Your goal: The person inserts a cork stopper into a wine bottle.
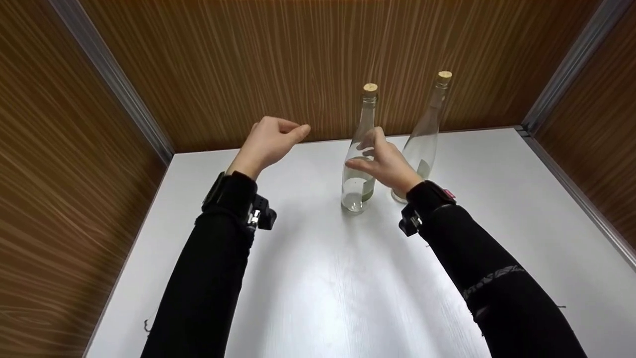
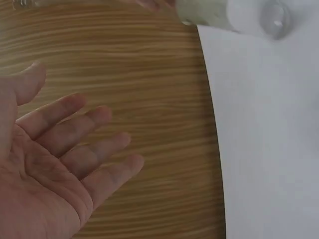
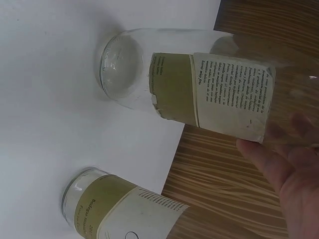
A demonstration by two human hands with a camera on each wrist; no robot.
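Observation:
Two clear glass bottles with cork stoppers and olive-and-white labels stand on a white table [image 1: 308,278]. My right hand [image 1: 370,151] reaches for the left bottle [image 1: 357,184] with straight fingers, close to its glass; no grip shows. In the right wrist view my right hand's fingertips [image 3: 259,154] lie at the edge of that left bottle's label [image 3: 214,92]. The right bottle [image 1: 425,139] stands just behind that hand and appears lower in the right wrist view as the right bottle [image 3: 114,209]. My left hand [image 1: 293,132] hovers raised, left of both bottles, holding nothing; its left palm [image 2: 65,159] is spread.
Brown wood-grain walls [image 1: 278,59] with metal corner strips [image 1: 114,79] enclose the table at the back and both sides. The left wrist view shows the wood wall [image 2: 149,74] meeting the table [image 2: 269,139], with a bottle base [image 2: 274,20] at its top edge.

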